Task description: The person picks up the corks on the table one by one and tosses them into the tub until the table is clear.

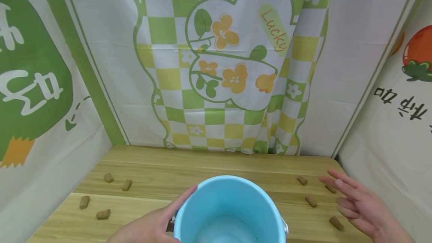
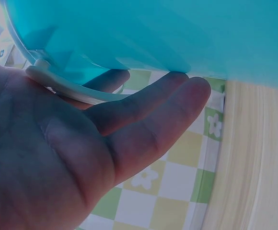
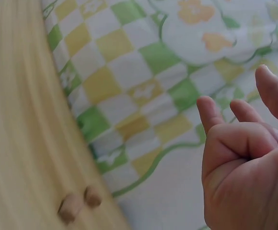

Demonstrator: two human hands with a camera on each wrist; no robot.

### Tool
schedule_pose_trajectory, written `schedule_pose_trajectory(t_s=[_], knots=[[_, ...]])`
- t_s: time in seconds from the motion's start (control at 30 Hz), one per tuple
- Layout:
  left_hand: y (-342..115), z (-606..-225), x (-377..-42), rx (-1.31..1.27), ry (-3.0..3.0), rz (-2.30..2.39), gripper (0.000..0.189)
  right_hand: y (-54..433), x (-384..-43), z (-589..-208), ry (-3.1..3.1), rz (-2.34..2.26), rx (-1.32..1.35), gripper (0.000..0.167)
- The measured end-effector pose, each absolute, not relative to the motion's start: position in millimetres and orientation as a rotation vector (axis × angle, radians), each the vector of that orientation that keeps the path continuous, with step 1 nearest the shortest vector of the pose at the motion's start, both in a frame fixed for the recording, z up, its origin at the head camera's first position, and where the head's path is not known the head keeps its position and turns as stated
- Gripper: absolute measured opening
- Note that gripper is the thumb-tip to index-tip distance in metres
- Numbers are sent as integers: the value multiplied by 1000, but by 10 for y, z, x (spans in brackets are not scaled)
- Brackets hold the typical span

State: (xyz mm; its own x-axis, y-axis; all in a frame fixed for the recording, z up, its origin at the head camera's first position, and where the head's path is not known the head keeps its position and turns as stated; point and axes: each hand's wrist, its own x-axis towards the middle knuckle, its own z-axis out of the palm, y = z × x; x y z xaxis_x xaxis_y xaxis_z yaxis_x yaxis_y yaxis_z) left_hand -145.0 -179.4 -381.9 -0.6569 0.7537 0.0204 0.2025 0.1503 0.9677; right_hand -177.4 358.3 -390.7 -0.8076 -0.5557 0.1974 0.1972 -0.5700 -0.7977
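A light blue bucket (image 1: 226,200) stands at the near middle of the table, its mouth facing up and nothing in it. My left hand (image 1: 152,222) holds it from the left side, fingers spread along the outer wall below the rim. In the left wrist view the white handle (image 2: 76,90) runs past those fingers. My right hand (image 1: 362,203) is over the table's right side, fingers apart and nothing held. Around it lie several corks, among them one cork (image 1: 311,201) to its left and another cork (image 1: 336,223) below it; one is partly hidden by the fingers.
On the left of the wooden table (image 1: 152,164) lie several more corks, including one nearest the front (image 1: 103,214). A checked, printed cloth (image 1: 189,115) hangs along the back edge, with printed cloth walls on both sides.
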Motion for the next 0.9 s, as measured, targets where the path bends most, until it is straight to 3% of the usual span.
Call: schedule_pose_trajectory(t_s=[0.43, 0.67, 0.9], knots=[[-1803, -3830, -1442, 912, 1962, 1522, 104, 4078, -1860, -4419, 1122, -2251, -593, 58], [-1791, -3819, -1432, 833, 1913, 1549, 105, 4244, -1856, -4633, 1387, -2197, -406, 53], [-1801, -3825, -1433, 830, 1921, 1546, 105, 4332, -1805, -4739, 1493, -2109, -77, 37]])
